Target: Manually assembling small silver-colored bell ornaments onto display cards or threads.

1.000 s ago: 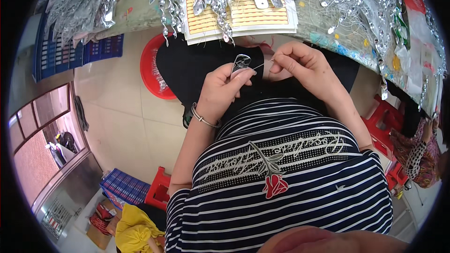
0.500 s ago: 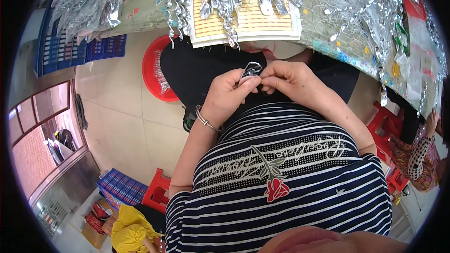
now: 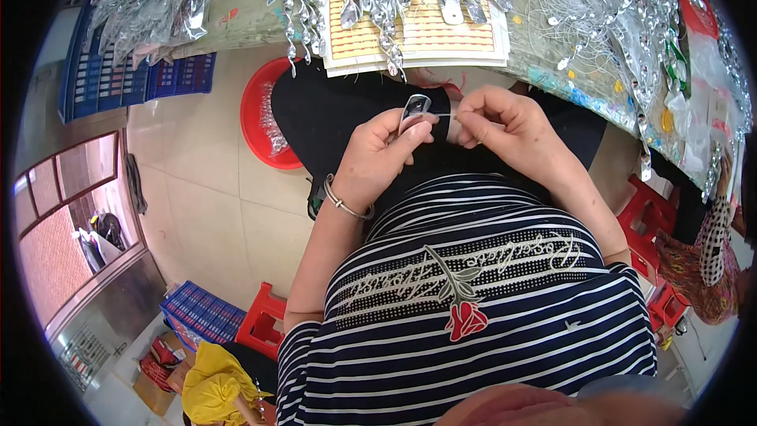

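Note:
Over my dark-trousered lap, my left hand (image 3: 378, 150) pinches a shiny silver metal piece with a rounded end (image 3: 415, 106) between thumb and fingers. A thin pale thread (image 3: 445, 115) stretches from that piece toward my right hand (image 3: 509, 126). The thumb and index finger of my right hand are pressed together on the thread's other end, a short gap away. On the table beyond, several strands of twisted silver pendants (image 3: 381, 0) lie over a yellow-striped sheet (image 3: 426, 46).
More silver strands are heaped at the table's left (image 3: 150, 8) and right (image 3: 623, 16). Below the table edge at left stand blue crates (image 3: 177, 80) and a red basin (image 3: 251, 114) with clear pieces. A red stool (image 3: 264, 319) and a person in yellow (image 3: 211, 386) are behind left.
My right hand has moved right, away from the left, and the thread now shows taut between them. My left hand still holds the metal piece, now tilted slightly differently.

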`<action>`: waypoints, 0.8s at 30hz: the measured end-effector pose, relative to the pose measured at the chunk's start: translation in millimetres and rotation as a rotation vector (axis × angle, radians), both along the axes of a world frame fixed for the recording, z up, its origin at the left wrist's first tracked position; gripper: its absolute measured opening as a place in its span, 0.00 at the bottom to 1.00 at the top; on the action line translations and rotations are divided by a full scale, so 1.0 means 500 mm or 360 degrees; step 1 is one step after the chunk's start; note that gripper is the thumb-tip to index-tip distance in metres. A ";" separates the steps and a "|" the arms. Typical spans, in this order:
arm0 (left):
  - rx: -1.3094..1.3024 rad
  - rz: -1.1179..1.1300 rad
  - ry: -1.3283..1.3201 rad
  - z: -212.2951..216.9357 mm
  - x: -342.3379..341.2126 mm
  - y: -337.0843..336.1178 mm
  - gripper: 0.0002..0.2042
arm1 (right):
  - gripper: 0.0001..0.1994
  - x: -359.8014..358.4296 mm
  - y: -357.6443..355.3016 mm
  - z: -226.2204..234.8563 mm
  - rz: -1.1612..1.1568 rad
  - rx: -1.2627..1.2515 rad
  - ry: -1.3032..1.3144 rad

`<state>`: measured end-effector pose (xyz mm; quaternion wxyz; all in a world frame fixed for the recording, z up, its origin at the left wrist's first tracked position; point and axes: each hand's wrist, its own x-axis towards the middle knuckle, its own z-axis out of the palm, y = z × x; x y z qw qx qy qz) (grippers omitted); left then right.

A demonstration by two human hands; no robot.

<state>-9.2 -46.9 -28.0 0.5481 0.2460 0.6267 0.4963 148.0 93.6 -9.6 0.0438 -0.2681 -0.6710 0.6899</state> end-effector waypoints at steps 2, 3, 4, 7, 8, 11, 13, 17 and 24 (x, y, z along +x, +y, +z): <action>0.0048 0.0026 -0.0069 -0.006 -0.002 -0.007 0.13 | 0.04 -0.003 0.002 0.011 -0.0086 -0.0058 0.0008; 0.0099 0.0046 -0.0143 -0.008 -0.002 -0.008 0.16 | 0.04 -0.005 0.000 0.011 -0.0088 -0.0056 0.0008; 0.0100 0.0045 -0.0143 -0.007 -0.001 -0.007 0.16 | 0.04 -0.005 -0.003 0.009 -0.0092 0.0011 0.0053; 0.0226 0.0061 -0.0220 -0.005 0.002 -0.004 0.18 | 0.04 -0.013 -0.010 0.007 -0.0082 0.0203 0.0091; 0.0244 0.0063 -0.0209 -0.005 0.001 -0.004 0.18 | 0.04 -0.015 -0.011 0.006 -0.0067 0.0328 0.0083; 0.0262 0.0096 -0.0209 -0.008 0.000 -0.007 0.17 | 0.03 -0.016 -0.015 -0.001 -0.0102 0.0338 0.0132; 0.0263 0.0128 -0.0219 -0.010 -0.001 -0.008 0.17 | 0.03 -0.016 -0.015 0.000 -0.0098 0.0367 0.0103; 0.0278 0.0183 -0.0230 -0.012 -0.003 -0.010 0.15 | 0.03 -0.014 -0.013 -0.004 -0.0106 0.0481 0.0059; 0.0277 0.0177 -0.0245 -0.015 0.001 -0.011 0.15 | 0.05 -0.010 -0.010 -0.011 -0.0202 0.0406 -0.0013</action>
